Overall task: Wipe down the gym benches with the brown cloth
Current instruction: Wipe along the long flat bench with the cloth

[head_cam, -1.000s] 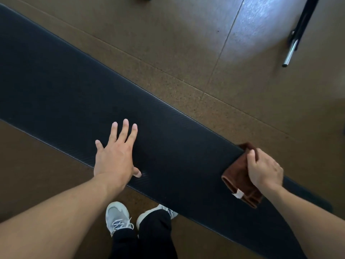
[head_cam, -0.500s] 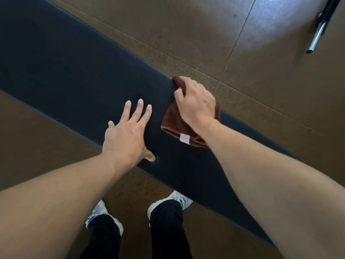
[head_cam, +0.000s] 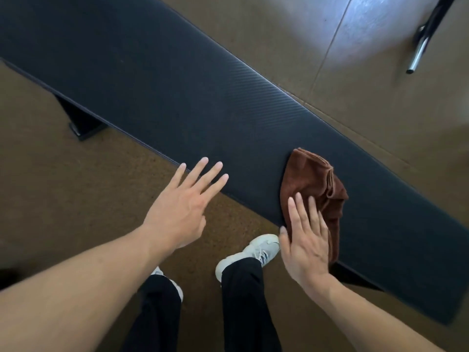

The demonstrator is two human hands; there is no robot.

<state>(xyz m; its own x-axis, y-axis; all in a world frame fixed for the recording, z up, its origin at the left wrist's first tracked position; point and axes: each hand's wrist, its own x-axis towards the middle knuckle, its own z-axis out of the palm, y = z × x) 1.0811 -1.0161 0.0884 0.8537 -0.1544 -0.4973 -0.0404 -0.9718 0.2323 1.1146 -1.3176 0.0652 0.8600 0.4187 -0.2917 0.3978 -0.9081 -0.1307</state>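
Now bench [head_cam: 203, 102]: long dark ribbed pad, diagonal across brown floor [head_cam: 253, 34]. Cloth [head_cam: 308, 184] swept back from far edge to near edge, rumpled, brown; stroke finishing. Right hand [head_cam: 305, 247] flat, fingers straight, pressing cloth. Left hand [head_cam: 182, 212] lifted off pad, fingers spread, holding nothing.

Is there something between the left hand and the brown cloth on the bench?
Nothing visible: only bare bench padding lies between the left hand and the brown cloth, which the right hand touches with straight fingers.
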